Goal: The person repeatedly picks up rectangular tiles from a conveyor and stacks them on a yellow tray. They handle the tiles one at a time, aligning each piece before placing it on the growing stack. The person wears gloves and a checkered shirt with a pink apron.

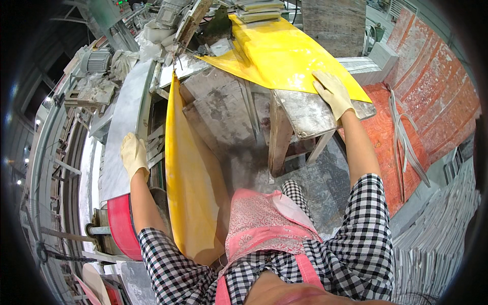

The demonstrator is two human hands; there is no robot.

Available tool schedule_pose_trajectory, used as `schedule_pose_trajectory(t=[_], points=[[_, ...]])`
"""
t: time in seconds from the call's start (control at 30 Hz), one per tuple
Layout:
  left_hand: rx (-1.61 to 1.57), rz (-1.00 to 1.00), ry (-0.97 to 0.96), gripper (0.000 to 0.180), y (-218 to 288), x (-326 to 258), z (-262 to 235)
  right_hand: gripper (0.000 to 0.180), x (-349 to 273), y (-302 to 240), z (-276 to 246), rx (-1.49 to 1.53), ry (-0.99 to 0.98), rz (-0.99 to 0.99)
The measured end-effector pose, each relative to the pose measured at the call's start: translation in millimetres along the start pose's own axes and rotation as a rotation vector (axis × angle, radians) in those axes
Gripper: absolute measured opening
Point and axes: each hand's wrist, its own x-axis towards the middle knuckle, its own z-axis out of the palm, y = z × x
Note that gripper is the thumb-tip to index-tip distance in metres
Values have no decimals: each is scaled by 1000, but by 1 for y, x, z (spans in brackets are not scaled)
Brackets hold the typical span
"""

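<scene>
My right hand (333, 95), in a pale rubber glove, lies on a wet yellow plastic sheet (284, 53) that covers part of a worn table (310, 114). Its fingers are stretched out near the sheet's edge. My left hand (134, 155), gloved alike, rests on the edge of a long pale grey conveyor belt (119, 132), fingers extended and nothing visible in them. Another yellow sheet (190, 188) hangs down between the belt and my pink apron.
A red roller (124, 226) sits at the belt's near end, below my left forearm. Farther back stands a grey motor (97, 61). Pale straps (401, 137) lie over an orange-red sheet (373, 152) on the right. A tall stack of thin pale sheets (432, 239) rises at the lower right.
</scene>
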Motion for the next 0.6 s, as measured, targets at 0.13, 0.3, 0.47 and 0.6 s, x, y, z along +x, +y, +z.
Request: schedule_pose_trajectory(t=[0.13, 0.3, 0.47, 0.6], points=[[-18, -21, -35, 20, 2, 1, -1, 42, 1, 1, -4, 19, -146, 97], [-16, -43, -34, 21, -1, 1, 2, 40, 0, 1, -3, 52, -63, 49], [23, -6, 16, 21, -4, 2, 8, 39, 1, 4, 0, 71, -54, 23], [39, -11, 19, 20, -3, 2, 10, 39, 0, 10, 3, 53, -58, 43]])
